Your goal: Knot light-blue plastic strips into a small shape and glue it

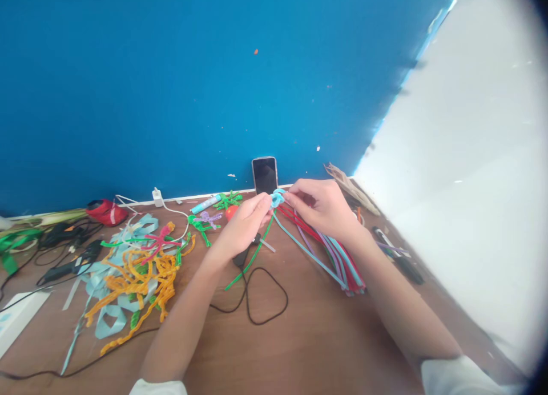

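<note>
Both my hands meet in front of a phone (265, 175) that leans on the blue wall. Between their fingertips is a light blue pipe cleaner (278, 197), bent into small loops. My left hand (250, 219) pinches the loops from the left, its fingers closed. My right hand (321, 205) is closed too, thumb and fingertips pinching the loops' right side. Below them, a green pipe cleaner (262, 244) slants down to the table. A bundle of red, purple and blue pipe cleaners (351, 278) lies partly hidden under my right hand and forearm.
Twisted orange pipe cleaners (165, 275) and light blue ribbon (112, 322) are heaped at left. Green shapes (229, 199) and a pink one (161, 242) lie nearby. A black cable (268, 323) loops across the brown table (291, 361). Markers (409, 268) lie at right.
</note>
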{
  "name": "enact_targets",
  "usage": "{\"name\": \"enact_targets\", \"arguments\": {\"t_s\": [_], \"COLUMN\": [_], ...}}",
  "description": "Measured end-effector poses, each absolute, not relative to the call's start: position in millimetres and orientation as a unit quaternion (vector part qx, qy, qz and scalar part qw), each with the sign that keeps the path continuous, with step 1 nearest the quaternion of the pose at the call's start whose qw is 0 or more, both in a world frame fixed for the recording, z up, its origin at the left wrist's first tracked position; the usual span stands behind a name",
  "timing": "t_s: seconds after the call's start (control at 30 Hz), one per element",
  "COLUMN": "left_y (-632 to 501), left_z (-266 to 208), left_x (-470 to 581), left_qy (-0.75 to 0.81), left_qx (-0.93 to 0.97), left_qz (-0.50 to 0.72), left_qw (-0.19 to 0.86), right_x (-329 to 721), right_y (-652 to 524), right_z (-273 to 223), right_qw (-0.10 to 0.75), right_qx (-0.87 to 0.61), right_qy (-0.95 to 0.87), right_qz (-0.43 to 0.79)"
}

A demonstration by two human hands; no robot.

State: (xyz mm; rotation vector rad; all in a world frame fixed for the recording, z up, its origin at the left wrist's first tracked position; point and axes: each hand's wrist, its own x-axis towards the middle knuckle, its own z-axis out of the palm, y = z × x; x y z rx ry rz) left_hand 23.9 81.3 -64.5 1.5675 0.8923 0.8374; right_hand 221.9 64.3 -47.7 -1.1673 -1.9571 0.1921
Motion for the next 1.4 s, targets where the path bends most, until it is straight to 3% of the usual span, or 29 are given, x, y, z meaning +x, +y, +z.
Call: {"name": "enact_targets", "arguments": {"t_s": [1.4], "left_y": [80.9], "left_z": [-65.6], "left_x": [21.8], "left_qy": [0.412], "left_qx": [0.763], "left_qz": [0.327], "left_qw": [0.376], "right_x": [215.3], "right_y": [65.7], "right_z": [-50.3], "right_qw": [0.427], "right_qx": [-0.459], "right_qy": [-0.768], "right_qz": [0.133]}}
